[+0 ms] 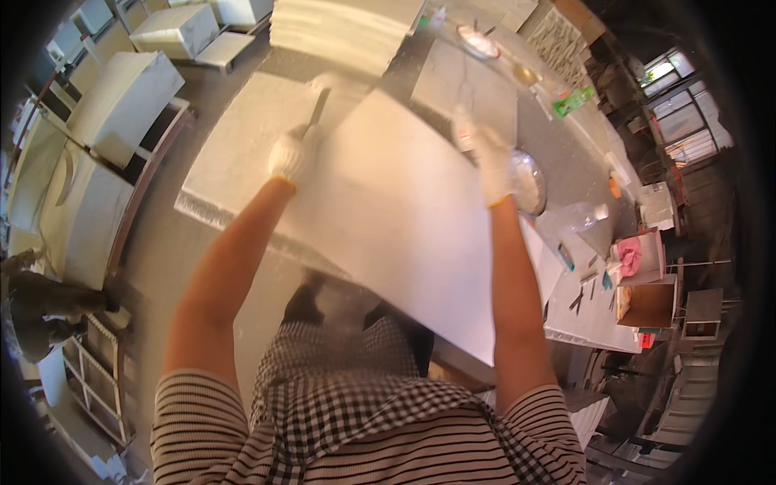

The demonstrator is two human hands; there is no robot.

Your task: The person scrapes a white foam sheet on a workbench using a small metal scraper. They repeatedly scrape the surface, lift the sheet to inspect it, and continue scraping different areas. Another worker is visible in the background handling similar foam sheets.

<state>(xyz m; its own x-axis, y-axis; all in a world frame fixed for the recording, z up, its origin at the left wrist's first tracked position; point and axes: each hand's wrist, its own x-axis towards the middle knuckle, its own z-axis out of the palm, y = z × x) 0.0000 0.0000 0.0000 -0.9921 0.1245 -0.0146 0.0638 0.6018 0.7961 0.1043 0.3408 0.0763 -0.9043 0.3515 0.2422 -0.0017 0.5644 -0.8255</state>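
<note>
A smooth white panel (412,202) lies at an angle on the worktable, its near corner jutting past the table's front edge. At the panel's left side is my left hand (293,153), in a white knit glove, closed around a narrow, flat grey scraper-like tool (320,109) that points away from me. My right hand (491,166), gloved the same way, is by the panel's right edge. Motion smears its fingers. Right at their tips is a small white container with a red patch (463,131); whether they grip it or the panel is unclear.
Under the panel sits a pale marble slab (222,149). Stacked sheets (339,32) rise beyond it. To the right are a round dish (527,182), a clear plastic bottle (578,217), a green packet (574,101) and an open box (647,303). White blocks (129,97) stand at left.
</note>
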